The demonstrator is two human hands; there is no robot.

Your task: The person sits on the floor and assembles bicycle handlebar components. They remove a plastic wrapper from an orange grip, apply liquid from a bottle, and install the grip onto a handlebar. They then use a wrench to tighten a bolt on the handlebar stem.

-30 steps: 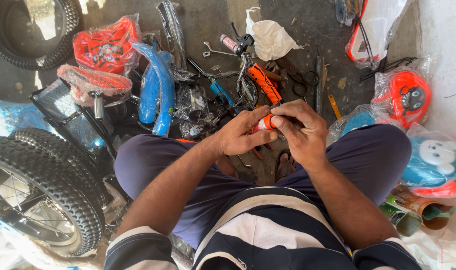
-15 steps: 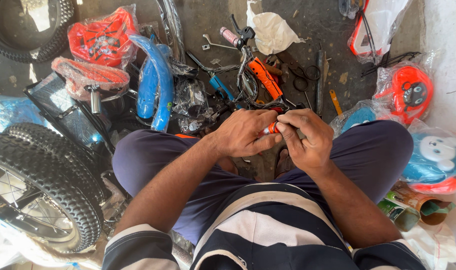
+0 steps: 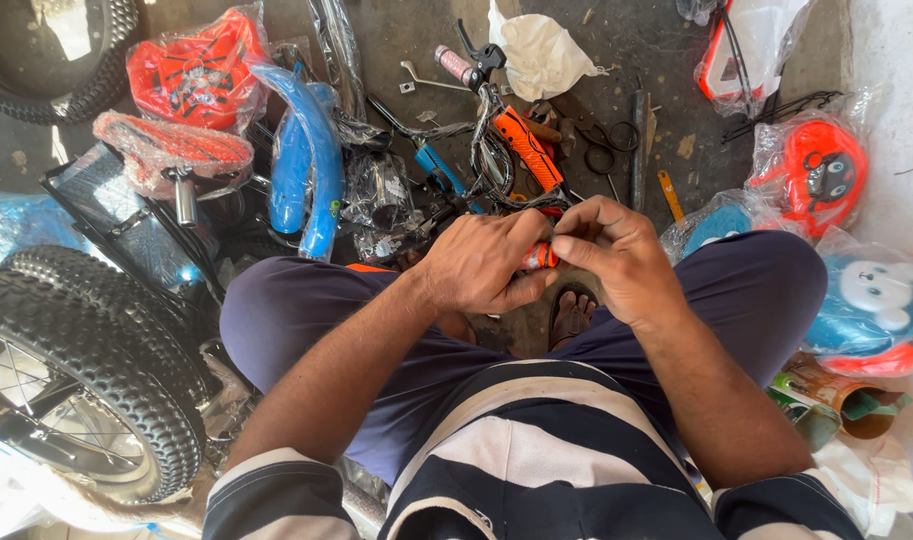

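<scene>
My left hand point(image 3: 484, 262) and my right hand point(image 3: 614, 252) meet in front of me, between my knees. Both close around a small orange part point(image 3: 540, 256) with a metal end; most of it is hidden by my fingers. Black cables run from it up toward the handlebar assembly point(image 3: 486, 140) with an orange stem piece point(image 3: 527, 148) on the floor just beyond my hands. My sandalled foot point(image 3: 572, 316) shows below the hands.
Bicycle wheels with knobby tyres point(image 3: 86, 360) lie at my left. Blue mudguards point(image 3: 306, 160), plastic-wrapped orange saddle parts point(image 3: 181, 75), a wrench point(image 3: 421, 80), scissors point(image 3: 604, 150) and a white rag point(image 3: 541, 50) cover the floor ahead. Wrapped toy-face pieces point(image 3: 871, 310) sit at right.
My hands stay together on the orange part, fingers shifting slightly around it. The view has tilted a little downward.
</scene>
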